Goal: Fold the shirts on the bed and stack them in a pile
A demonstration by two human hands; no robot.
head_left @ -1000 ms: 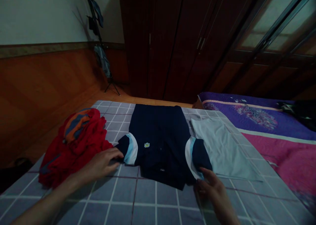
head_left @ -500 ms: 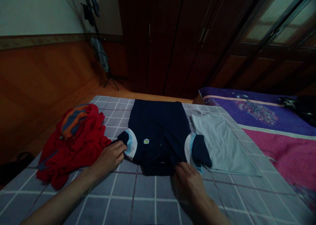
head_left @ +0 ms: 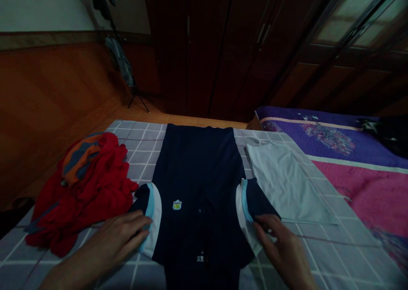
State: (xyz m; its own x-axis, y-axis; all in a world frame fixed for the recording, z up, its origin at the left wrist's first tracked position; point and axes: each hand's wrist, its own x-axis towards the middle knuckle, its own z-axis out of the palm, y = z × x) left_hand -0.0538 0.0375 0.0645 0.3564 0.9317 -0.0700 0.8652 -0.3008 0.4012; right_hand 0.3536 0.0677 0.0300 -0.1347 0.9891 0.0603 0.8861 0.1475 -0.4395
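A navy short-sleeved shirt (head_left: 197, 167) lies spread out, its neck end towards me and running off the bottom edge. White and light-blue bands mark its sleeves, and a small badge (head_left: 177, 204) sits on the chest. My left hand (head_left: 124, 235) is at the left sleeve, fingers and thumb closed on the cloth by the light-blue band. At the right sleeve, my right hand (head_left: 283, 243) pinches the fabric beside its band; part of that grip is hidden under the fingers.
A crumpled red garment with orange and grey parts (head_left: 92, 175) lies left of the shirt. To the right is a flat pale garment (head_left: 283, 179). All rest on a grey checked cover (head_left: 140, 154). Beyond stand a purple-and-pink bed (head_left: 338, 141) and a dark wardrobe (head_left: 204, 60).
The shirt has come closer to me, and its collar end is opened out, showing lettering. My right hand has shifted from the collar edge to the right sleeve; my left stays at the left sleeve.
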